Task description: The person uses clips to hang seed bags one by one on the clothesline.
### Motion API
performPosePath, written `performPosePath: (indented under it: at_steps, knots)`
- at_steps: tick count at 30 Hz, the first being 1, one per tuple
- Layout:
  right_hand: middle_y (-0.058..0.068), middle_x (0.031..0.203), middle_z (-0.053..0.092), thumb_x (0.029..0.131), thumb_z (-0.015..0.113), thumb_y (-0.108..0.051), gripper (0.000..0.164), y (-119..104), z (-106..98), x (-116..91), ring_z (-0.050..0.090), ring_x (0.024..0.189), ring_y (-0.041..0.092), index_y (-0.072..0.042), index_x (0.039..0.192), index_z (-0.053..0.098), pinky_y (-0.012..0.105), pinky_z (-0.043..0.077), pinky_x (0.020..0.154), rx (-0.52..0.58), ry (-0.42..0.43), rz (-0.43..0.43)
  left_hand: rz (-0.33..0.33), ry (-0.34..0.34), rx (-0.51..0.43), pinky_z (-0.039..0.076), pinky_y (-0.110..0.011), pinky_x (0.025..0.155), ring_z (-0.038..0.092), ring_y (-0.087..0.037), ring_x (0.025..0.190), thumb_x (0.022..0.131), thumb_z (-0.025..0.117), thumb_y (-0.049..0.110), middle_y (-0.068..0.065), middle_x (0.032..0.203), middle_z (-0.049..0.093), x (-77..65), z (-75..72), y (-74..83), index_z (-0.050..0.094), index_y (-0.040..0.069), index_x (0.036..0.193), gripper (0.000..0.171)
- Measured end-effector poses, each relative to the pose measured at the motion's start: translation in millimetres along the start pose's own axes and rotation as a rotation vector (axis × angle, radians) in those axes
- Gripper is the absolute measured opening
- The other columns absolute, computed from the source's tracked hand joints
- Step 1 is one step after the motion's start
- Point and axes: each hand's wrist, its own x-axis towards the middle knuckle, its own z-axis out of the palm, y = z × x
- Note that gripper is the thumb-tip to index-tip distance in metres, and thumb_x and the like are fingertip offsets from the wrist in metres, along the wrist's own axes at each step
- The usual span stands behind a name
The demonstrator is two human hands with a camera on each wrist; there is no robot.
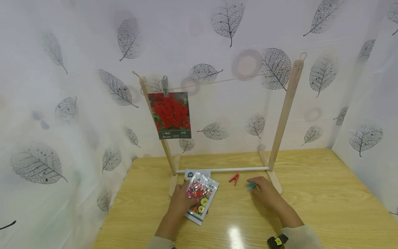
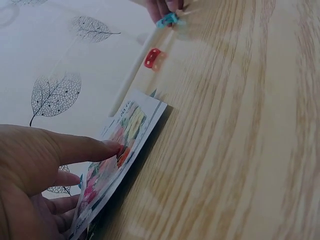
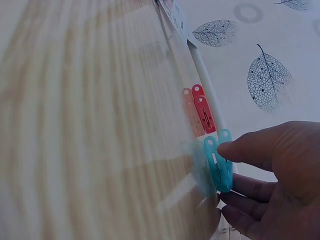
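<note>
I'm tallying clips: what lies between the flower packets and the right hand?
The head view shows a red clip between the flower packets and right hand.

A glossy flower packet (image 1: pixel 203 195), bordered white around red and yellow blooms, is slanting at the lower middle of the head frame, overlapping a second packet (image 1: pixel 190 173). Right of them, a teal clothespin (image 3: pixel 220 175) is being pinched, its holed ends spreading apart.

Held pkt (image 1: pixel 204 194): glossy, plastic-look. Pegs (image 3: pixel 204 116): smooth plastic. Tbl (image 1: pixel 326 204): wood-grain, shiny. Posts (image 1: pixel 286 114): matt wood.
</note>
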Motion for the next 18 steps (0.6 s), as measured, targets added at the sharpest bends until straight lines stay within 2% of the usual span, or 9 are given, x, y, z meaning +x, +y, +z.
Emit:
performPosePath:
  at_steps: [11,18]
  knots:
    - [0.022,0.124,0.060,0.094,0.065,-0.005,0.029,-4.2,-0.8,0.4,0.058,0.118,0.043,-0.003,0.122,0.068,0.059,0.049,0.100,-0.029,0.020,0.041,-0.028,-0.002,-0.024,0.054,-0.048,0.091,0.058,-0.027,0.104,0.082,0.084,0.020,-0.018,0.126,0.050,0.7,-1.6,1.1,0.044,0.009,0.151,0.080]
    - [0.017,0.121,0.060,0.091,0.072,-0.010,0.029,-4.0,-0.2,-0.2,0.060,0.113,0.035,-0.005,0.119,0.068,0.054,0.051,0.097,-0.014,-0.007,0.087,0.012,0.019,-0.029,0.053,-0.049,0.091,0.056,-0.026,0.099,0.080,0.083,0.017,-0.017,0.119,0.050,2.0,-1.2,-1.9,0.046,0.004,0.149,0.079]
